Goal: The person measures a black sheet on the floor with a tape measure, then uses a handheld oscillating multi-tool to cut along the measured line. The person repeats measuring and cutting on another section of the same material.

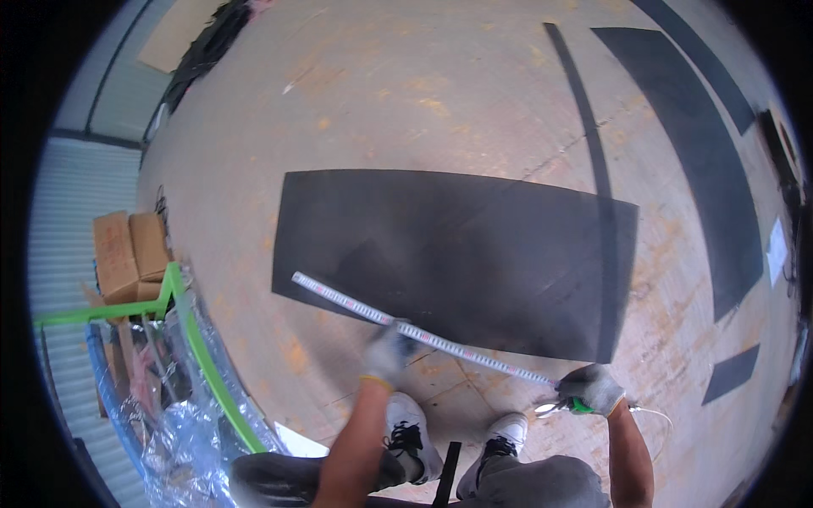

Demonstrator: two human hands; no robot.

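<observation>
A white tape measure blade (466,350) with red marks stretches slantwise above the near edge of a large black rectangular sheet (457,245) on the floor. My left hand (388,354), in a grey knit glove, pinches the blade near its middle; this hand is slightly blurred. The blade's free end lies over the sheet's near left corner. My right hand (595,389), also gloved, is closed around the tape measure's case (579,405), of which a green part shows. A narrow dark strip (593,144) lies across the sheet's right end and runs on beyond it.
More black sheets (707,152) and a small black piece (731,374) lie on the floor at the right. To the left stand cardboard boxes (129,250) and a green-edged frame (207,372) with clear plastic wrap (182,449). My shoes (411,432) are just below the blade.
</observation>
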